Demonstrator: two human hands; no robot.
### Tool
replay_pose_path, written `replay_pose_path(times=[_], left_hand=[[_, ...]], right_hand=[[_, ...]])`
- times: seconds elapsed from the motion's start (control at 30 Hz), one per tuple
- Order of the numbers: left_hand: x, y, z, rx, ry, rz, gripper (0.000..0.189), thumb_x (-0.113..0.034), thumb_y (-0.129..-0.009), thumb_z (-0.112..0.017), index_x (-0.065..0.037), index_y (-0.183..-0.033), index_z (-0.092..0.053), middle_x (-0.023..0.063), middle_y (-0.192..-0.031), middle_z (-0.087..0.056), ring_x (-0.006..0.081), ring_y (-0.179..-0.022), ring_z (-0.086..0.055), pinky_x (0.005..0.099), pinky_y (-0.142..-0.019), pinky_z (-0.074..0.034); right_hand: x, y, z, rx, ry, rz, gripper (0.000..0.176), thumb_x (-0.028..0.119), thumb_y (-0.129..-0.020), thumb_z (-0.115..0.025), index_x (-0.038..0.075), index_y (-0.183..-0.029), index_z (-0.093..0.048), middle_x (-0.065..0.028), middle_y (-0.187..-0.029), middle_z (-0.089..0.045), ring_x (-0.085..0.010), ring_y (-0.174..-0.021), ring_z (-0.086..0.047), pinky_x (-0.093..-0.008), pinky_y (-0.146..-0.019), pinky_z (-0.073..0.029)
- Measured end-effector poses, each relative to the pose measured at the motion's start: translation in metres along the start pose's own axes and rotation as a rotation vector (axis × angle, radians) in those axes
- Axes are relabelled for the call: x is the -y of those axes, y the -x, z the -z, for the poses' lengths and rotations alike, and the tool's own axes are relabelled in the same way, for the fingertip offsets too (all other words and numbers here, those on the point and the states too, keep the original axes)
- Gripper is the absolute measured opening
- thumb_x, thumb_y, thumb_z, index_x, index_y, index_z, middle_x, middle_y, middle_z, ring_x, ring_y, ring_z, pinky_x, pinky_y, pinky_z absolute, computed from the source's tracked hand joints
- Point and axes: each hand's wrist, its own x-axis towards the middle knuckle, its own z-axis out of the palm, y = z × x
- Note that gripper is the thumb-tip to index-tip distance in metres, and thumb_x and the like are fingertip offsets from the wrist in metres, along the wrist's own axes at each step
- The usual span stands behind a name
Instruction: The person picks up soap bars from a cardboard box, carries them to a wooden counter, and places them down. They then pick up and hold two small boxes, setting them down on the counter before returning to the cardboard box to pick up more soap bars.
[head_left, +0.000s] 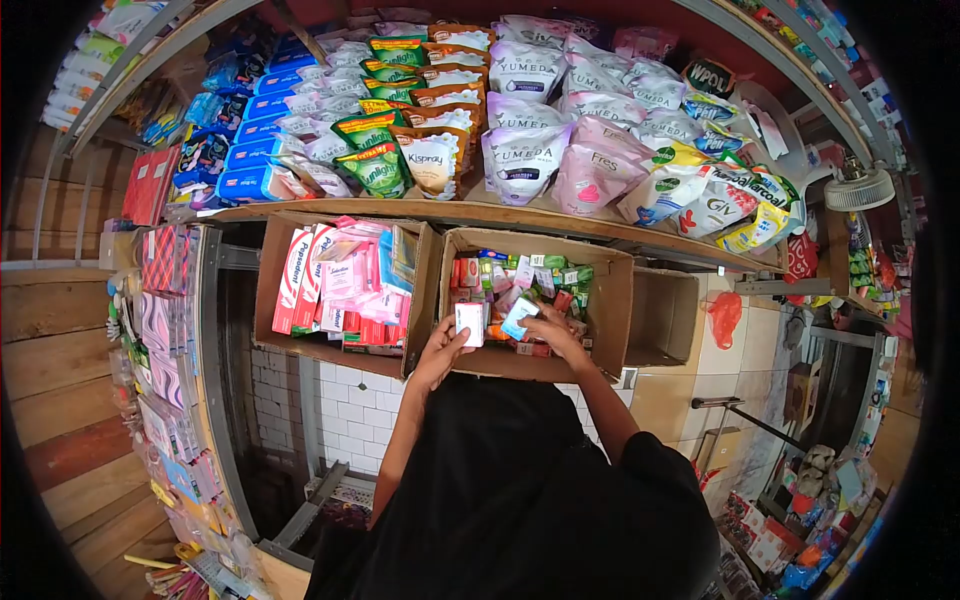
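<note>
My left hand (440, 352) grips a small white box (469, 325) at the near left side of an open cardboard box (618, 310). Between the fingers of my right hand (553, 332) is a small light blue box (518, 317), tilted, a short way right of the white one. Both are held over the cardboard box. Inside it lies a jumble of small packets and cartons (572, 278) in green, red, pink and orange. My hands and the two held boxes cover part of this heap.
To the left, another cardboard box (425, 290) holds Pepsodent cartons (290, 282) and pink packs (350, 275). A third cardboard box (665, 312) stands at right. Behind, a wooden shelf edge (480, 213) carries rows of pouches (522, 160). A red plastic bag (724, 318) hangs farther right.
</note>
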Motion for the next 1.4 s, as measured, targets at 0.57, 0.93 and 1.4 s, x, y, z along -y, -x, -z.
replay_pose_path(times=[0.57, 0.93, 1.4], left_hand=[[-0.009, 0.005, 0.004, 0.116, -0.132, 0.036, 0.038, -0.016, -0.098, -0.058, -0.005, -0.132, -0.044, 0.0049, -0.120, -0.061, 0.0136, -0.107, -0.059, 0.0312, -0.089, -0.051], [-0.018, 0.050, 0.024, 0.172, -0.129, 0.010, 0.035, -0.013, -0.097, -0.058, -0.004, -0.129, -0.047, 0.0046, -0.115, -0.062, 0.0121, -0.103, -0.060, 0.0286, -0.089, -0.050], [-0.004, 0.110, 0.027, 0.001, -0.048, -0.104, 0.037, -0.008, -0.095, -0.058, -0.005, -0.130, -0.047, 0.0050, -0.118, -0.062, 0.0124, -0.106, -0.059, 0.0280, -0.090, -0.048]], right_hand=[[0.041, 0.079, -0.059, 0.051, -0.217, 0.072, 0.043, 0.010, -0.089, -0.064, 0.002, -0.129, -0.052, -0.0098, -0.112, -0.064, -0.0187, -0.101, -0.063, -0.0342, -0.082, -0.053], [0.036, 0.125, -0.100, -0.011, -0.257, 0.114, 0.040, 0.005, -0.088, -0.063, 0.003, -0.126, -0.055, -0.0079, -0.110, -0.064, -0.0184, -0.100, -0.063, -0.0350, -0.082, -0.053], [0.055, 0.139, -0.122, 0.220, -0.125, 0.028, 0.042, 0.007, -0.084, -0.062, 0.004, -0.126, -0.056, -0.0059, -0.108, -0.065, -0.0157, -0.097, -0.063, -0.0299, -0.081, -0.051]])
